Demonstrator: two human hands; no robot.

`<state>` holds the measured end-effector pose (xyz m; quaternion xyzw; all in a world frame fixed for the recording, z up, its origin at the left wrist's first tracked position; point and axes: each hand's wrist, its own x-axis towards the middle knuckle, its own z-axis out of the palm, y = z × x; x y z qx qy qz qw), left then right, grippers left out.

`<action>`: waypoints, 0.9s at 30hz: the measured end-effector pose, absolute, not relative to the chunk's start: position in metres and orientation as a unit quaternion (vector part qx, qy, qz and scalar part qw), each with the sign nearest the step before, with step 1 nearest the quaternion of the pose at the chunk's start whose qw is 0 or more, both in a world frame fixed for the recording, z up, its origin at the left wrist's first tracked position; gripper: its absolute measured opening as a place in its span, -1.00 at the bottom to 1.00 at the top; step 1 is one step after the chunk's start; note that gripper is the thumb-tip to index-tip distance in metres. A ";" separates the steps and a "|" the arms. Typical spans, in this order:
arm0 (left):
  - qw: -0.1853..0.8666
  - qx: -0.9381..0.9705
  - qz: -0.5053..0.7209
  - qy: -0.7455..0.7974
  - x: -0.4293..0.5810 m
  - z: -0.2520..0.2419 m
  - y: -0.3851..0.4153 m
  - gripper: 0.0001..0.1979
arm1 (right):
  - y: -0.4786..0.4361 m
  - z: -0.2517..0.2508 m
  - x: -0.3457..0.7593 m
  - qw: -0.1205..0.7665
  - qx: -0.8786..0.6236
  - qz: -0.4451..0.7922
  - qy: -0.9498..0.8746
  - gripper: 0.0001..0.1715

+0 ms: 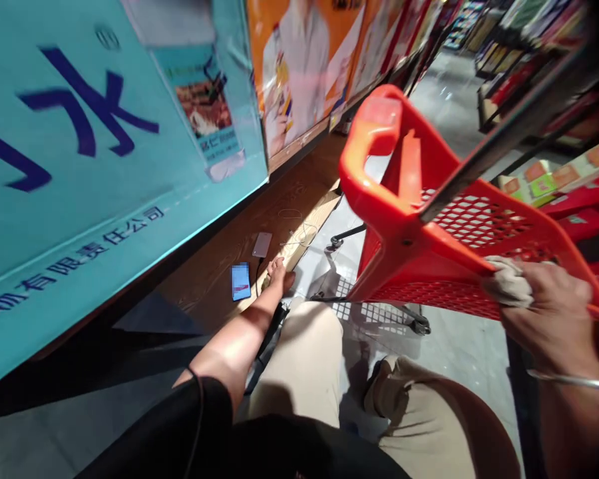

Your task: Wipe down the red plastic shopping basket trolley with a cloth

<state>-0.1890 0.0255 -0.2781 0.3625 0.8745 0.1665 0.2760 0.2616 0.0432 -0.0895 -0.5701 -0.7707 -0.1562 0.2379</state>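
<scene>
My right hand (554, 306) is closed around a crumpled whitish cloth (510, 283), pressed against the rim of a red plastic shopping cart (429, 246). The cart is tilted in my view, with its holed basket wall facing me. Low down, my left hand (279, 274) rests at the edge of a wooden ledge (299, 249), fingers stretched out and apart. Beside it lie a phone with a lit screen (240, 281) and a second phone, pinkish and face unlit (262, 244). A thin white cable (299, 216) curls on the ledge near them.
A large light-blue carton (104, 153) with dark blue lettering overhangs the ledge on the left. Orange printed cartons (299, 73) stand behind it. Grey tiled floor (459, 352) runs under the cart's black wheels. Stocked red-edged displays (579, 186) border the right side.
</scene>
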 end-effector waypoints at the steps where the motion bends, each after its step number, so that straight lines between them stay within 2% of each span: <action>1: 0.250 0.406 0.199 0.856 -0.182 -0.265 0.024 -0.47 | 0.042 -0.090 0.261 0.260 -0.561 -0.140 -0.774 -0.66; 5: 0.138 0.544 0.318 0.764 -0.156 -0.195 0.012 -0.44 | 0.034 -0.091 0.254 0.283 -0.556 -0.090 -0.777 -0.72; 7: 0.005 0.605 0.454 0.654 -0.143 -0.151 -0.001 -0.51 | 0.030 -0.089 0.251 0.283 -0.564 -0.072 -0.772 -0.68; 10: -0.148 0.647 0.529 0.529 -0.121 -0.083 -0.026 -0.59 | 0.023 -0.087 0.248 0.291 -0.570 -0.054 -0.767 -0.60; 12: -0.200 0.673 0.523 0.483 -0.109 -0.041 -0.039 -0.59 | 0.020 -0.086 0.248 0.293 -0.566 -0.044 -0.769 -0.55; 15: -0.232 0.747 0.418 0.462 -0.097 0.004 -0.042 -0.49 | 0.016 -0.084 0.249 0.290 -0.560 -0.031 -0.776 -0.51; 19: -0.220 0.792 0.324 0.468 -0.092 0.031 -0.031 -0.43 | 0.007 -0.067 0.251 0.292 -0.540 0.014 -0.789 -0.61; 22: -0.196 0.805 0.286 0.481 -0.086 0.037 -0.030 -0.53 | -0.008 -0.039 0.241 0.377 -0.520 0.052 -0.765 -0.63; 25: -0.194 0.794 0.249 0.519 -0.075 0.040 -0.037 -0.63 | -0.025 -0.010 0.215 0.480 -0.485 0.023 -0.731 -0.49; 27: -0.204 0.787 0.229 0.535 -0.067 0.039 -0.042 -0.65 | -0.032 0.002 0.191 0.507 -0.450 -0.007 -0.736 -0.41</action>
